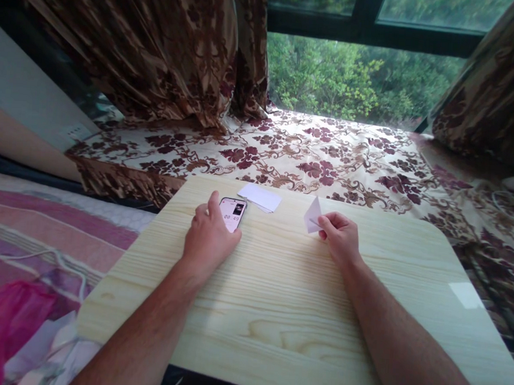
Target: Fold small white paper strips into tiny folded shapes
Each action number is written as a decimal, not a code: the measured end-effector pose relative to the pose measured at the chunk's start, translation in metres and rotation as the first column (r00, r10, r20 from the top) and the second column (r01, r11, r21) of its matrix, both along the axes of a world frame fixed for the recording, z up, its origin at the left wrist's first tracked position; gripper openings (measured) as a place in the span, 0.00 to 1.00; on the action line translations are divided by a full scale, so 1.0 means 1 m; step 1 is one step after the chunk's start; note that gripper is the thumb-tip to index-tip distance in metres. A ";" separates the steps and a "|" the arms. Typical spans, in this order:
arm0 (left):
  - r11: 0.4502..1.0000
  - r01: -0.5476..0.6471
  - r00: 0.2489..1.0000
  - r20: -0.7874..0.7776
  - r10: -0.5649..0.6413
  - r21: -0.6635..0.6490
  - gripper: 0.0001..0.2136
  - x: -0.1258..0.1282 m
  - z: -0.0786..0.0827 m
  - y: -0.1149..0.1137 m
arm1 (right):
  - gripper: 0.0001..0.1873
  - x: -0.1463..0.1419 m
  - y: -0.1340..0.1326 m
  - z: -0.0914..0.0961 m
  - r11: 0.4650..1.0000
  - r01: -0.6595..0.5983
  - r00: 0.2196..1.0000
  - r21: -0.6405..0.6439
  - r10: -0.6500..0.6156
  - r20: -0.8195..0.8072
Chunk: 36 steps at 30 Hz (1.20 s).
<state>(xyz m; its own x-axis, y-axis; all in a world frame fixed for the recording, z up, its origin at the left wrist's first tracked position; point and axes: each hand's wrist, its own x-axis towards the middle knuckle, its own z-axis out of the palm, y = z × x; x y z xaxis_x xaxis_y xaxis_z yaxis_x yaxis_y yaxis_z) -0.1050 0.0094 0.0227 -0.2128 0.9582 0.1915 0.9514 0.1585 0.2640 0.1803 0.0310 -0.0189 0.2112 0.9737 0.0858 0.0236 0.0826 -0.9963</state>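
Left grip [208, 235] straddles phone [233, 213], screen up and lit — right grip [342, 237] pinches folded white paper [312, 217] over bench [276, 310]. White sheets [260, 197] lie just beside phone's top end. Beyond: floral cloth [319, 172], window [320, 74] — pink bag [10, 311] far left.

A room in a home, apparently a bedroom, overlooks green trees [320, 74]. Floral curtains [196, 55] frame the window [362, 30], flowered cloth [281, 150] spreads below it, and striped bedding [72, 219] lies beside a wood-grain table [276, 298].

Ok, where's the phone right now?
In the head view, left of centre, the phone is at the left hand, near the white papers.
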 end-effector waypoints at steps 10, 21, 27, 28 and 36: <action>0.999 -0.011 0.998 0.059 0.008 0.042 0.46 0.013 0.007 0.007 | 0.13 0.000 0.000 -0.001 1.000 -0.005 1.000 -0.009 0.005 0.000; 0.911 0.395 0.164 0.966 -0.198 0.119 0.24 0.130 -0.014 0.041 | 0.13 0.003 0.001 -0.002 0.999 -0.021 0.997 0.027 0.023 -0.074; 0.812 0.525 0.138 0.915 -0.379 0.257 0.14 0.140 -0.035 0.043 | 0.13 0.001 0.001 0.000 1.000 -0.017 0.999 0.016 0.017 -0.034; 0.812 0.517 0.148 0.906 -0.396 0.270 0.13 0.140 -0.037 0.043 | 0.12 0.001 0.002 0.000 1.000 -0.021 0.999 0.003 0.021 -0.027; 0.864 0.421 0.089 0.935 -0.343 0.277 0.12 0.139 -0.042 0.047 | 0.13 0.000 0.003 0.001 1.000 -0.014 0.999 -0.025 0.015 0.045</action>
